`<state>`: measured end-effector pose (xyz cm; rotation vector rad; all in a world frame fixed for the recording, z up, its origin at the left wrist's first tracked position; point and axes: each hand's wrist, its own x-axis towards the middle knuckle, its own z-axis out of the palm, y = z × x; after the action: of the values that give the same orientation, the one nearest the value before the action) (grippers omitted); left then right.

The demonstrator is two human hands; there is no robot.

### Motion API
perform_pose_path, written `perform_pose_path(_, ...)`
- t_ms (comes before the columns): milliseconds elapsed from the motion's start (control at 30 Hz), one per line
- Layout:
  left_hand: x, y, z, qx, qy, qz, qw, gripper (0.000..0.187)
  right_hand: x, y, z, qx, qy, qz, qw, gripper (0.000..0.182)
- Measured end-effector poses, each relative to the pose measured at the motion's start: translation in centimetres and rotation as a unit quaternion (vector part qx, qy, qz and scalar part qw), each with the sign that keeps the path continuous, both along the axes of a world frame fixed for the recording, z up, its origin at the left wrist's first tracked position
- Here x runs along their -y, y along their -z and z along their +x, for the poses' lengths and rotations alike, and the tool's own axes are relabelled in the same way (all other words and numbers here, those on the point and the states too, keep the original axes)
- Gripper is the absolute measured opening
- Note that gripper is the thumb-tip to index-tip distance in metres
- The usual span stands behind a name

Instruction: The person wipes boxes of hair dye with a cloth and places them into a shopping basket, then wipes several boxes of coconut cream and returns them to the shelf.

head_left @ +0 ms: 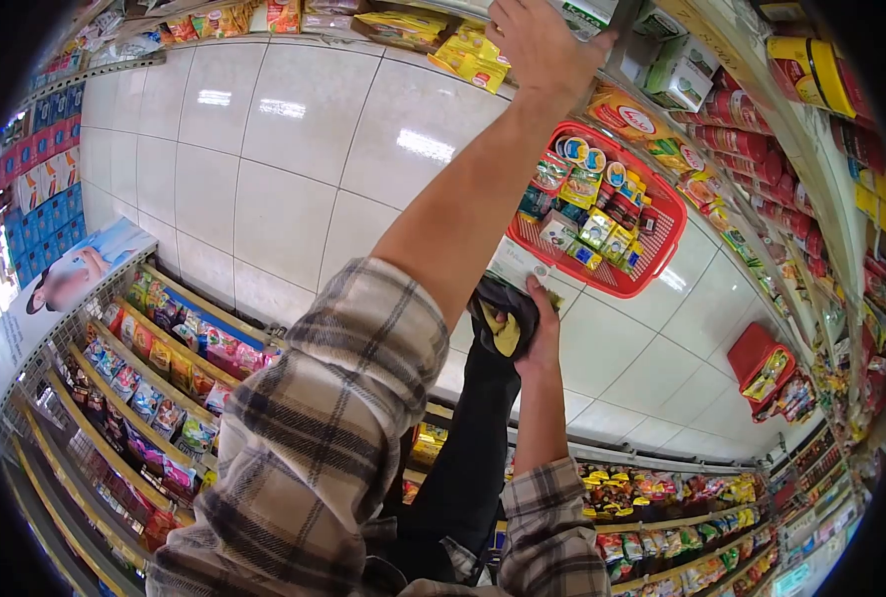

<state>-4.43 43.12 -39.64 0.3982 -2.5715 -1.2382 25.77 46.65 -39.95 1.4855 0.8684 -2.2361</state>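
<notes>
My left hand [548, 50] stretches to the shelf at the top of the view, its thumb apart from the fingers. Beside it on the shelf is a green and white box [587, 12]. My right hand [540, 333] is lower, near my knee, its thumb against a white box [518, 265] with faint print. A black and yellow item [504, 313] lies at the same hand, and I cannot tell whether it is gripped too. Just beyond stands a red plastic basket [644, 291] on the floor, filled with small packets, boxes and round tubs [575, 149].
Yellow packets [471, 57] lie on the low shelf by my left hand. Shelves of red packs [732, 139] run along the right. Another red basket [752, 350] with packets stands on the tiled floor [294, 169]. Racks of colourful snack bags [154, 368] line the lower left.
</notes>
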Motion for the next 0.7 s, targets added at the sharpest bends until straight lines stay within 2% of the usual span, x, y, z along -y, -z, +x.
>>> perform_pose_path(67, 0.2, -0.5, -0.2, 0.015, 0.014, -0.006, 1.000, 0.095, -0.4, 0.8, 1.1, -0.004, 0.000, -0.008, 1.000, 0.036)
perform_pose_path(167, 1.9, 0.8, 0.4, -0.185, 0.005, 0.009, 0.983, 0.089, -0.4, 1.0, 1.7, 0.003, -0.006, -0.024, 1.000, 0.035)
perform_pose_path(267, 5.0, 0.4, 0.5, -0.222, -0.019, 0.173, 0.959, 0.078, -0.6, 0.7, 2.0, 0.001, -0.021, -0.036, 0.999, 0.034)
perform_pose_path(367, 7.8, 1.8, -0.4, -0.200, -0.004, 0.303, 0.932, 0.071, -0.2, 0.6, 2.6, 0.001, -0.040, -0.030, 0.999, 0.036)
perform_pose_path(467, 8.4, 1.3, -1.3, -0.150, -0.002, 0.099, 0.984, 0.073, 0.1, 1.3, 2.9, 0.006, -0.044, -0.036, 0.998, 0.036)
perform_pose_path(600, 6.7, 2.0, -2.4, -0.147, -0.008, -0.012, 0.989, 0.077, 0.9, 1.7, 3.5, 0.017, -0.049, -0.036, 0.998, 0.035)
perform_pose_path(700, 5.8, 4.4, -3.4, -0.121, -0.077, 0.000, 0.990, 0.078, 1.5, 1.6, 3.8, 0.016, -0.048, -0.030, 0.998, 0.036)
